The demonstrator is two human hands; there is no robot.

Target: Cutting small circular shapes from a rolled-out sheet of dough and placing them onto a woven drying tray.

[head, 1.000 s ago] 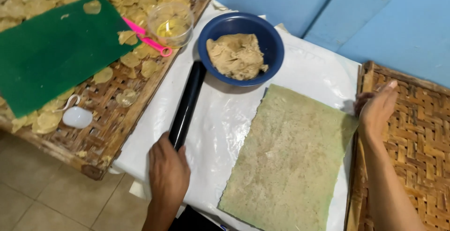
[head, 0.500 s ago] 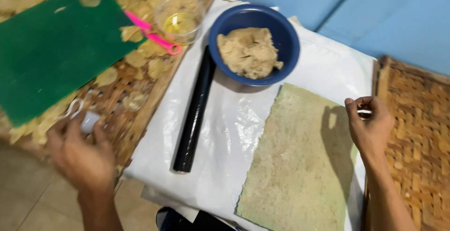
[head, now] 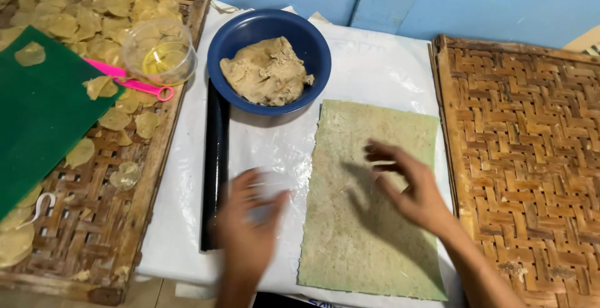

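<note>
While I look down from the head camera, a thin rectangular sheet of rolled dough (head: 375,202), pale greenish-tan, lies flat on a white plastic cover (head: 375,70) and serves as my landmark. My right hand (head: 409,189) hovers over the middle of the sheet, toward its right edge, with the fingers (head: 381,155) spread wide and pointing left; it grips nothing, and I cannot tell whether the fingertips touch the dough. A shadow of the hand falls on the sheet just beneath it. My left hand (head: 250,227) is just left of the sheet's lower half, over the bare plastic. It is blurred, and something small, pale and see-through appears between its fingers, but I cannot tell what it is or how tightly it is held.

Left of the sheet, just beyond the left hand, a black rolling pin (head: 215,158) lies parallel to the sheet's long edge. Above the sheet's upper left corner stands a blue bowl (head: 225,45) holding a lump of tan dough (head: 265,70). Far left of the sheet, a woven bamboo tray (head: 94,220) carries many round pale dough discs (head: 94,14), a green mat (head: 37,114), a clear plastic cup (head: 159,49) and a pink tool (head: 131,80). Right of the sheet, just beside the plastic cover, lies a second woven tray (head: 525,158).
</note>
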